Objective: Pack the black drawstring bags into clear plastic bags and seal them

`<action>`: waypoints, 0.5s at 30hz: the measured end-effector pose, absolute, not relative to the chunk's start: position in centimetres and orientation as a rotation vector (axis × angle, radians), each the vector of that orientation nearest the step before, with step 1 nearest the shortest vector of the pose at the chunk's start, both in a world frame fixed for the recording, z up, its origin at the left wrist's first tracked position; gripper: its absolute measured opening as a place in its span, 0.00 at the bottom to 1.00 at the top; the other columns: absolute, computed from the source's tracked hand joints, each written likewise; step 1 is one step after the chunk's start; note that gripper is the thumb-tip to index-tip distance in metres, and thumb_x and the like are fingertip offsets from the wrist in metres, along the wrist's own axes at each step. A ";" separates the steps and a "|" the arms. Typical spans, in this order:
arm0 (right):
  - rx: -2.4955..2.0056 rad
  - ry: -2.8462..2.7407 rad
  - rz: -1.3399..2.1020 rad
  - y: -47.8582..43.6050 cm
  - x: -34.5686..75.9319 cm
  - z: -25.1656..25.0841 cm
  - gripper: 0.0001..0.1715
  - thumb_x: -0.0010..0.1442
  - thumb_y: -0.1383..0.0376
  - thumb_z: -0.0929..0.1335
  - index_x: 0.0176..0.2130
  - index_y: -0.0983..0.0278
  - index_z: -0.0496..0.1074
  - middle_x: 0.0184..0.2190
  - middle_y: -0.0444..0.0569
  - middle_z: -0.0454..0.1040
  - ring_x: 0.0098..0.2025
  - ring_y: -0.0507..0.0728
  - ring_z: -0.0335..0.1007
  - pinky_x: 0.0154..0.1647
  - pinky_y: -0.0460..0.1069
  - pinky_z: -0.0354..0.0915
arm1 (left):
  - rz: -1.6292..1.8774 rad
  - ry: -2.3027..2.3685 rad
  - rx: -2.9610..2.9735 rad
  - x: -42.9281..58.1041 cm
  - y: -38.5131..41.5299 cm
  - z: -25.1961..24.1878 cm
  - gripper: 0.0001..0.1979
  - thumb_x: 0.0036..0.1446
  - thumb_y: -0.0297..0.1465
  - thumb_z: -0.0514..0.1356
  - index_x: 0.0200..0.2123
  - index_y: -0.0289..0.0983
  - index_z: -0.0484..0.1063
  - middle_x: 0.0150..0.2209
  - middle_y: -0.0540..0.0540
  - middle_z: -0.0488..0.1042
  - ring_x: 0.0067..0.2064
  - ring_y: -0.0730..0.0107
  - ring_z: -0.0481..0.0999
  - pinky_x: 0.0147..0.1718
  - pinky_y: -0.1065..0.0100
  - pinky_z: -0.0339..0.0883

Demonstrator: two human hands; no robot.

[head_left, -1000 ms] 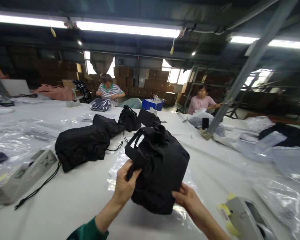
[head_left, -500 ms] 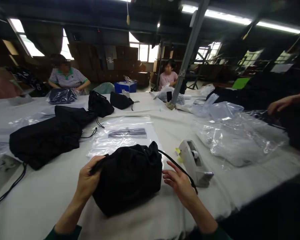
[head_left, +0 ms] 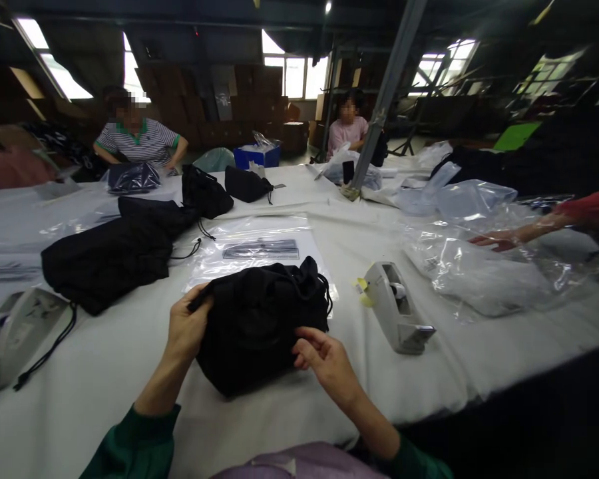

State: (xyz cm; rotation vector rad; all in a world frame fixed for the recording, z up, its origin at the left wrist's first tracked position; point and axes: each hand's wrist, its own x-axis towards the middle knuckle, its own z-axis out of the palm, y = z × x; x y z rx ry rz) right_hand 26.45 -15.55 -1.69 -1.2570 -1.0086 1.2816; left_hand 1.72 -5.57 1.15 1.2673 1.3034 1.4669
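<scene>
A stuffed black drawstring bag lies on the white table just in front of me. My left hand grips its left upper edge, fingers curled into the fabric. My right hand rests against the bag's lower right side with fingers bent, pinching the cloth or cord there. The bag's gathered mouth points to the upper right. A clear plastic sleeve with a printed label lies flat behind the bag.
A grey tape dispenser stands right of the bag, another at the far left. More black bags lie left. Crumpled clear plastic sits right, where another person's hand reaches in. Two people sit across the table.
The bag has come down from the air onto the table. My right hand let the drawstring go slack and moved onto the bag's side. The view swung right and down.
</scene>
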 end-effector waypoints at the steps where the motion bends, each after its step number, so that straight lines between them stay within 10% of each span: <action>1: -1.240 -1.020 1.268 -15.1 25.6 -1.5 0.28 0.52 0.48 0.73 0.44 0.66 0.73 0.28 0.46 0.75 0.26 0.53 0.71 0.29 0.49 0.67 | 1.477 1.282 1.230 2.0 -5.5 1.3 0.17 0.46 0.38 0.68 0.39 0.35 0.78 0.33 0.49 0.78 0.36 0.67 0.75 0.37 0.71 0.68; 15: -1.241 -1.175 1.296 -17.1 27.9 0.7 0.22 0.57 0.48 0.70 0.33 0.65 0.76 0.25 0.47 0.75 0.25 0.53 0.70 0.30 0.49 0.68 | 1.395 1.221 1.057 -4.0 -8.7 1.7 0.19 0.46 0.39 0.71 0.40 0.35 0.77 0.29 0.49 0.77 0.30 0.69 0.74 0.30 0.72 0.70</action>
